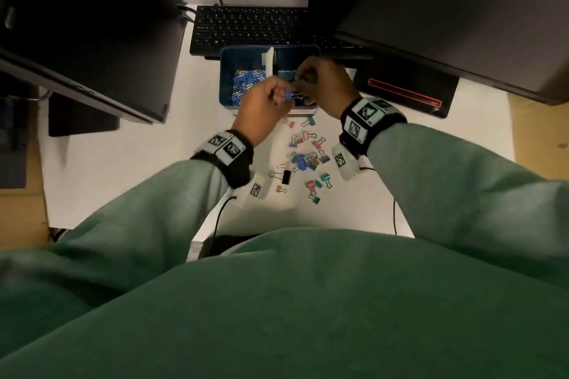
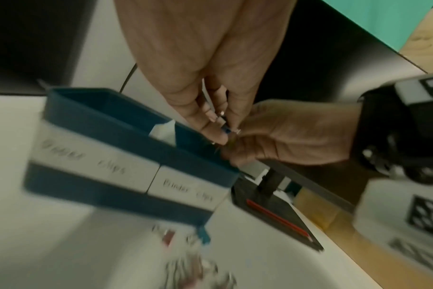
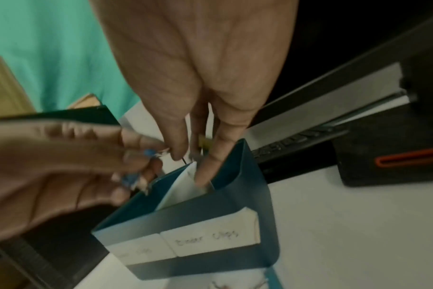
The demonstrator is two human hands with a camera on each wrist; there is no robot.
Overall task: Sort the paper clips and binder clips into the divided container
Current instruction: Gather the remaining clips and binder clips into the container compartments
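Divided container (image 1: 226,71): paper clips (image 1: 243,78) left compartment; left hand (image 1: 264,104) pinches blue binder clip (image 1: 288,95), right hand (image 1: 326,83) pinches yellow clip (image 3: 204,141).

Overall light: dim, warm indoor tone; the white desk (image 1: 129,181) is the brightest surface in the head view.
Shadows: soft, dark patches lie under the two monitors (image 1: 92,24); a faint shadow falls beside the left hand (image 1: 264,104).
Dark zones: monitor backs and the keyboard (image 1: 246,28) lose nearly all detail.
Head view sharpness: moderate; the scattered binder clips (image 1: 303,160) are small and soft.
Edge distortion: strong wide-angle bending; monitor edges splay outward.
Left wrist view: heavy motion blur; the container label (image 2: 185,189) perhaps reads "Binder clips".
Right wrist view: the left hand (image 3: 62,168) is smeared; the close palm is out of focus.
Glare: not noticeable.
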